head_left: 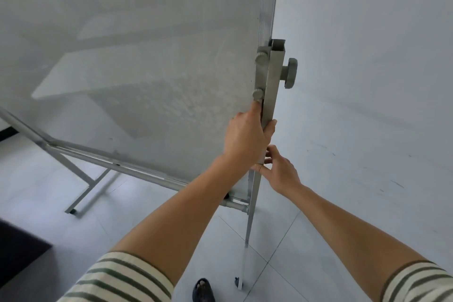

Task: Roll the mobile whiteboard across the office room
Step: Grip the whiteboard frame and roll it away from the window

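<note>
Here, left grip [247,137] and right grip [279,171] both tight around whiteboard [147,56] side post [273,86], open floor [343,191] rightward.

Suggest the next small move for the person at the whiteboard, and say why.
Probably push the side post steadily forward: the left hand grips it, the right hand pinches it lower down, and the caster rests on the floor.

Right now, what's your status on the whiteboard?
Left hand grips side post, right hand holds it lower. Whiteboard stands on caster. Shoe near caster.
</note>
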The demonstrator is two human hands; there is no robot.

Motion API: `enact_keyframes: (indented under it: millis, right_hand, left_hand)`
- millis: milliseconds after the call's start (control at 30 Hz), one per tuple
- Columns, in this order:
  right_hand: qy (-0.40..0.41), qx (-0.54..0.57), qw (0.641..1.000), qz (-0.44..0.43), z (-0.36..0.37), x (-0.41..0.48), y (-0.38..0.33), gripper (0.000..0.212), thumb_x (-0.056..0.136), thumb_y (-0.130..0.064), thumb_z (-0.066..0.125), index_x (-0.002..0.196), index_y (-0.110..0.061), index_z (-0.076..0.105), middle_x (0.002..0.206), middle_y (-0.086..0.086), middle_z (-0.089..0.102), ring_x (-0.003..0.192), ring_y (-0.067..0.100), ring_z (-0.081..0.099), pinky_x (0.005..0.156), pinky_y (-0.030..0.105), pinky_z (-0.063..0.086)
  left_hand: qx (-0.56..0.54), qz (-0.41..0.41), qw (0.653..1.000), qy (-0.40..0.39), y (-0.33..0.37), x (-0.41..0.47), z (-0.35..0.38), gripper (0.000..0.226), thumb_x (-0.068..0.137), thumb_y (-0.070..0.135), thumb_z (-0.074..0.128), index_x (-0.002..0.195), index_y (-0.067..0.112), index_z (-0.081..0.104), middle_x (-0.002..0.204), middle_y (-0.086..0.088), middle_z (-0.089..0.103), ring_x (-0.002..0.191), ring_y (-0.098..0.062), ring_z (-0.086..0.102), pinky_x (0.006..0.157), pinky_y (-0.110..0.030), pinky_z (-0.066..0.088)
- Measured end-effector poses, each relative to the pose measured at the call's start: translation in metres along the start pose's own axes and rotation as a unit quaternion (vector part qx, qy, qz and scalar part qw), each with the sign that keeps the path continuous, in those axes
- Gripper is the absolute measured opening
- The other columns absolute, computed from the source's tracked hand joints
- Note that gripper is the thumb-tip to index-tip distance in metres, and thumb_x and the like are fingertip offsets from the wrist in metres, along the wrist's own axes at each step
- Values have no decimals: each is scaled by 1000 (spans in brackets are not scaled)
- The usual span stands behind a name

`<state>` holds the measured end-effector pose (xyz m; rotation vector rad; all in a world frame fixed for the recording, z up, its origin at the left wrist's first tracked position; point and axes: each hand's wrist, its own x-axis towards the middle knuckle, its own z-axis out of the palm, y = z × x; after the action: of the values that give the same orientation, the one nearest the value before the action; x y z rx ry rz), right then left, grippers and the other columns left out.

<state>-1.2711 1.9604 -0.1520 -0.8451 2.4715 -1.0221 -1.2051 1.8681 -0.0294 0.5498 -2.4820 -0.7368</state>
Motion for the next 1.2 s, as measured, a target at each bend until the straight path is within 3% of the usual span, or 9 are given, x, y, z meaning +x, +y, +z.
enact_keyframes:
  millis: [167,300,400,500,567,667,833,1033,1200]
  right_hand:
    - [-6,-16,1000,9,-24,-53,26,41,86,-49,60,115,-28,40,116,-10,66,105,18,63,83,41,52]
    - [-9,-90,996,21,-37,-84,33,43,90,-52,51,116,-18,47,112,1,69,98,31,64,79,41,48]
    - [-63,-213,973,69,-36,-108,37,50,93,-57,40,95,-10,60,95,11,68,81,32,58,72,36,45]
    - [-166,-233,955,78,-12,-135,39,48,89,-57,49,72,-12,55,73,4,62,71,26,58,64,33,46]
    - [-192,-182,963,59,15,-148,30,41,86,-53,56,86,-13,65,81,2,69,77,22,64,71,33,51]
    - [-213,-140,967,13,63,-155,-6,35,87,-48,58,106,-20,64,90,-8,66,88,15,63,79,31,51]
    - [-264,-104,959,-15,154,-133,-79,32,84,-47,61,104,-22,67,96,-8,70,89,14,64,76,29,50]
    - [-293,-76,952,-41,253,-102,-173,28,81,-47,63,99,-26,68,90,-9,71,81,9,68,79,34,55]
    - [-321,-72,942,-68,306,-76,-244,18,83,-41,65,96,-29,66,87,-10,72,80,7,68,78,32,55]
  left_hand:
    - [-1,-22,999,-25,45,-43,10,32,90,32,59,109,6,53,88,-14,69,78,-30,60,73,-44,54]
    - [-36,-24,997,-58,66,-68,4,25,87,28,61,101,7,58,82,-5,68,77,-30,65,72,-44,57]
    - [-40,-40,995,-76,54,-87,-18,21,87,28,60,97,10,64,78,1,65,78,-24,66,74,-39,57]
    - [-21,-99,993,-57,7,-112,-51,24,86,33,62,98,13,65,75,5,65,79,-22,67,74,-36,56]
    - [-15,-164,986,-41,-37,-141,-73,23,85,35,63,97,15,65,72,8,62,79,-23,66,74,-36,55]
    - [-2,-266,963,-42,-110,-198,-99,23,86,35,63,98,16,65,70,9,61,74,-22,63,71,-35,53]
    - [-40,-421,905,-36,-229,-286,-158,20,86,32,64,98,16,64,72,-1,69,64,-19,62,63,-31,50]
    - [-72,-508,857,42,-341,-352,-247,16,82,32,67,93,20,67,78,-4,74,75,-26,70,72,-47,58]
    - [-75,-533,837,97,-392,-365,-297,16,84,29,68,95,18,69,79,-3,74,75,-22,70,77,-42,57]
